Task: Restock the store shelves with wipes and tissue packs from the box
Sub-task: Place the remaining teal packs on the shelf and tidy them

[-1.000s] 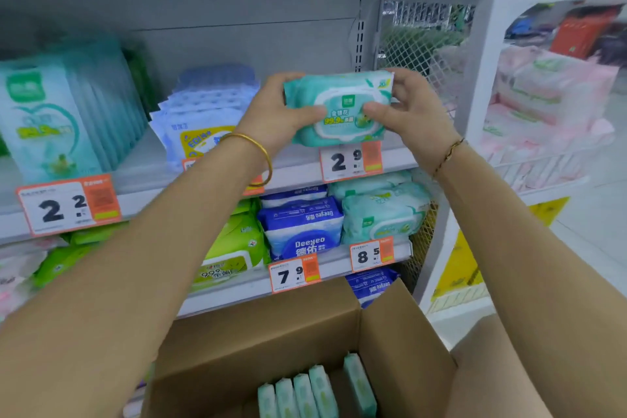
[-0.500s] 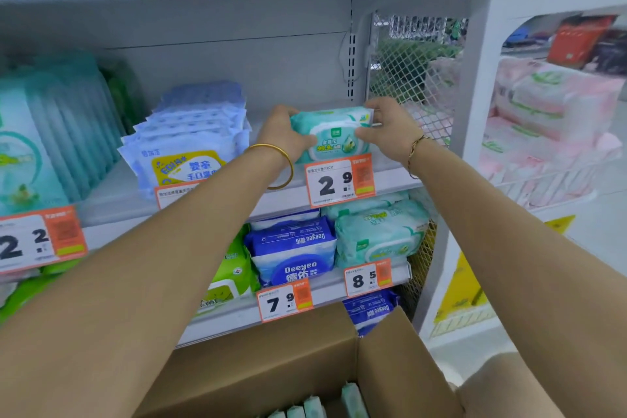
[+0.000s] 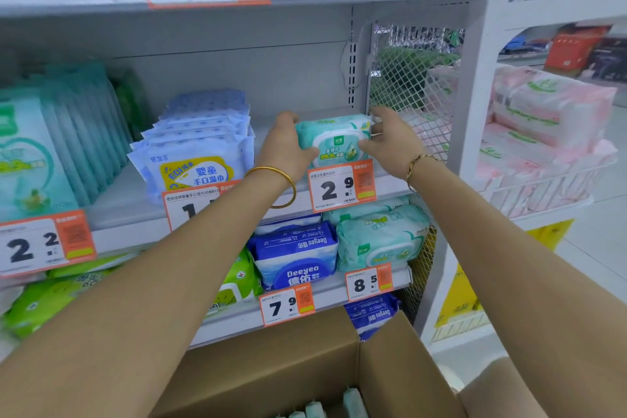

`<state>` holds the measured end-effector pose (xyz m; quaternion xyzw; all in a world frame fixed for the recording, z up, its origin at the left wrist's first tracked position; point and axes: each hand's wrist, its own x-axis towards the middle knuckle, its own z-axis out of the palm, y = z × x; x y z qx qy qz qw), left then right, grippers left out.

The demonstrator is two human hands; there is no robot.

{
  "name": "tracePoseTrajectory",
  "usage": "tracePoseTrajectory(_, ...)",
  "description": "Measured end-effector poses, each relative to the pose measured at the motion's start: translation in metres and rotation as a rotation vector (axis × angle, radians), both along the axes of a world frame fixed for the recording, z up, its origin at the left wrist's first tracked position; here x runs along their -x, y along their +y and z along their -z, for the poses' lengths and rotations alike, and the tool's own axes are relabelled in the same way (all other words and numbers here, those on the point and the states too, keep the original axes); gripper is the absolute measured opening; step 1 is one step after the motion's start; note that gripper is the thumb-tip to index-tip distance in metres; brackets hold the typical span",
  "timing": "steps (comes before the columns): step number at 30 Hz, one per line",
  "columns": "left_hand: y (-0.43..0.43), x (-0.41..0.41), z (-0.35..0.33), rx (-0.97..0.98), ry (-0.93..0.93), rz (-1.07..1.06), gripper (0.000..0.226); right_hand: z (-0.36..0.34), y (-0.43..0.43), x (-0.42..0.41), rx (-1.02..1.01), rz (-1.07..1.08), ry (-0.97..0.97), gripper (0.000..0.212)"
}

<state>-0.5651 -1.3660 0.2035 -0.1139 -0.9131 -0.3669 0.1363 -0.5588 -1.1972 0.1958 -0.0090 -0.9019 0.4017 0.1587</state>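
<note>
A small teal wipes pack (image 3: 334,141) with a white lid stands upright on the middle shelf (image 3: 125,204), just behind the 2.9 price tag (image 3: 341,185). My left hand (image 3: 288,149) grips its left end and my right hand (image 3: 390,139) grips its right end. Below, the open cardboard box (image 3: 288,366) shows the tops of several more teal packs (image 3: 322,407) at the bottom edge of the view.
Blue wipes packs (image 3: 196,153) and teal packs (image 3: 37,153) fill the shelf to the left. A wire mesh panel (image 3: 414,85) closes the shelf's right end. The lower shelf holds a blue Deeyeo pack (image 3: 295,254) and a green-white pack (image 3: 383,234). Pink tissue packs (image 3: 549,112) sit in a basket on the right.
Both hands carried the teal pack forward and down from mid-air onto the shelf behind the 2.9 tag. The view has moved closer to the shelf.
</note>
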Motion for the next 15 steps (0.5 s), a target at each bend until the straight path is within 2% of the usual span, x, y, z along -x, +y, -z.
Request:
tracePoseTrajectory(2, -0.002, -0.011, 0.004, 0.003, 0.113, -0.027, 0.057, 0.001, -0.001, -0.012, -0.017, 0.059, 0.082, 0.057)
tracePoseTrajectory(5, -0.011, -0.051, 0.027, -0.076, 0.451, 0.037, 0.049, 0.015, -0.013, -0.057, 0.096, 0.147, 0.402, 0.044)
tracePoseTrajectory(7, -0.019, -0.084, 0.066, -0.102, 0.484, 0.125, 0.043, 0.047, -0.029, -0.097, 0.12, 0.149, 0.514, 0.036)
tracePoseTrajectory(8, -0.024, -0.098, 0.092, -0.08, 0.421, 0.165, 0.041, 0.07, -0.038, -0.114, 0.094, 0.119, 0.468, 0.034)
tracePoseTrajectory(10, -0.036, -0.12, 0.149, -0.012, 0.215, 0.207, 0.036, 0.121, -0.054, -0.135, 0.018, 0.022, 0.248, 0.034)
tracePoseTrajectory(15, -0.068, -0.144, 0.248, 0.197, -0.195, 0.182, 0.031, 0.23, -0.075, -0.136, -0.325, -0.176, -0.553, 0.036)
